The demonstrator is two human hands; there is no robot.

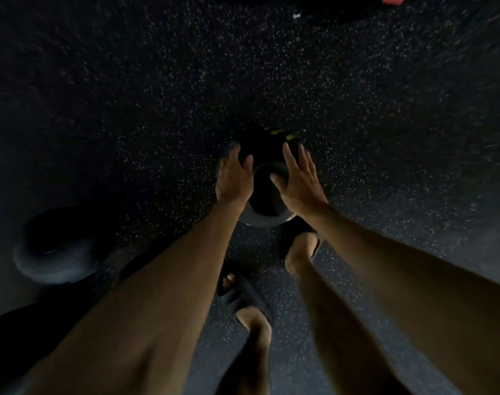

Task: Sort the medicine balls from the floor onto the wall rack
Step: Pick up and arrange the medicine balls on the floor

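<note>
With the left hand (234, 178) and right hand (297, 181) only pressing flat-palmed on the medicine ball (267, 192), it could slip onto the sandalled foot (300, 248) just beneath.

A black ball (267, 195) with a grey band is between the left hand (233, 178) and the right hand (298, 181). Both hands press flat on its sides. Just past the fingertips is what looks like a second dark ball (264, 148) with yellow-green marks. A third, blurry ball (55, 246) with a grey band lies well off to the left of the left hand.
</note>
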